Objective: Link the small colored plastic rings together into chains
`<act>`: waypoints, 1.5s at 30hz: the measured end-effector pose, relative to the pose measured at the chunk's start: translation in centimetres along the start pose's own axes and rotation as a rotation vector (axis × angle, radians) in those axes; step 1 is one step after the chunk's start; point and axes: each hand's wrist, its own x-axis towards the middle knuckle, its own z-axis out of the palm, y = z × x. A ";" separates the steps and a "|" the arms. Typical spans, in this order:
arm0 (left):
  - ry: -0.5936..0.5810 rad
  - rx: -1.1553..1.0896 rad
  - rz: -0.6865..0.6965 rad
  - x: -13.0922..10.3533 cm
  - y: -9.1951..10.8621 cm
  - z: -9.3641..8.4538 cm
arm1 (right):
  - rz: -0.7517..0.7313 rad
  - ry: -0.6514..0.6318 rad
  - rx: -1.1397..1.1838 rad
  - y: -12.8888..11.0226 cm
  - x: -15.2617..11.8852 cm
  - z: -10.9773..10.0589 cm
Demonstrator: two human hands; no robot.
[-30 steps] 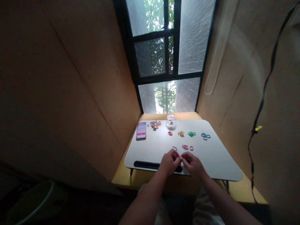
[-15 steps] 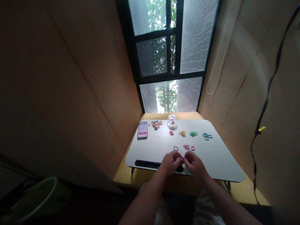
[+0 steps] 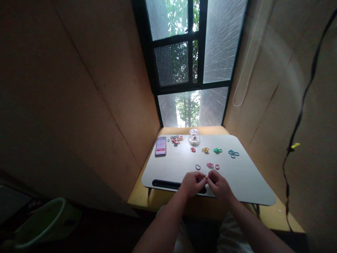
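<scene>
My left hand and my right hand meet at the fingertips above the front edge of the white table. Both are closed in a pinch around something small and pale, too small to name. Just beyond them lie a purple band, a pink cluster of bands and a single pink band. Farther back, a row holds red bands, yellow bands, green bands and blue bands.
At the table's back left are a mixed pile of bands and a phone. A clear container stands at the back. A black slot runs along the front edge. A green basket is low left; a dark cable hangs right.
The fingertips have shifted slightly, and a pale bit now shows between them. The whole view has moved a little; the bands on the table lie as before.
</scene>
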 end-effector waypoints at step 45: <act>0.147 -0.010 -0.044 0.3 -0.3 0.5 | 0.005 -0.079 0.092 -0.2 -0.1 -0.3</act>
